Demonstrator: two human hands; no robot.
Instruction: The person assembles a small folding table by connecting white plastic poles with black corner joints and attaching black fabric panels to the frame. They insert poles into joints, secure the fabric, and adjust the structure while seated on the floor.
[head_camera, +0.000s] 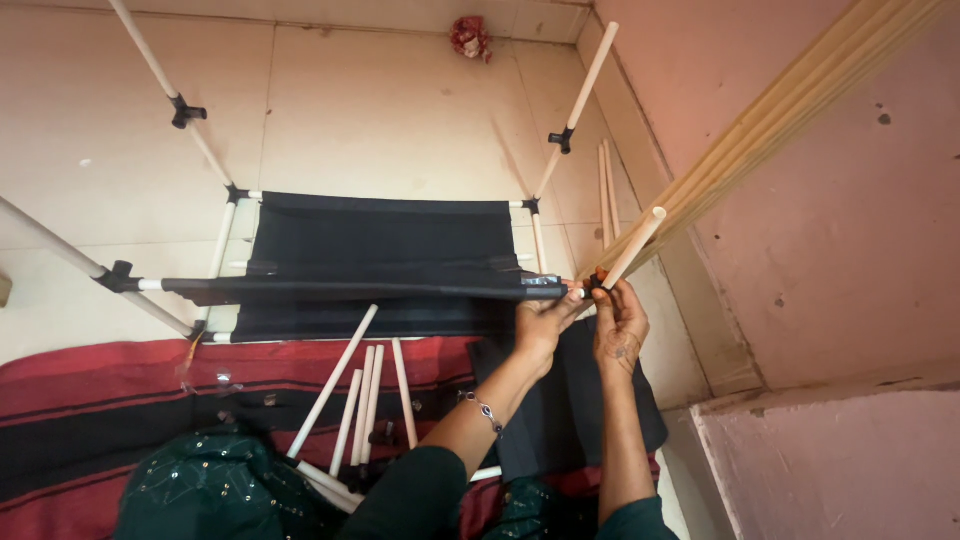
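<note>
A rack of white rods with black plastic joints stands on the tiled floor, with black fabric shelves (380, 235) stretched across it. My left hand (543, 322) grips the end of the front fabric-covered rod (350, 289) at the right front corner. My right hand (620, 322) closes around the black corner joint (597, 282) and the base of a white upright rod (634, 248) that slants up to the right. Both hands meet at this corner.
Several loose white rods (362, 405) lie on a red and black striped cloth (90, 400) near my lap. A pink wall (840, 200) with a ledge rises on the right. Long pale wooden strips (780, 120) lean across it. A small red object (470, 37) lies far off.
</note>
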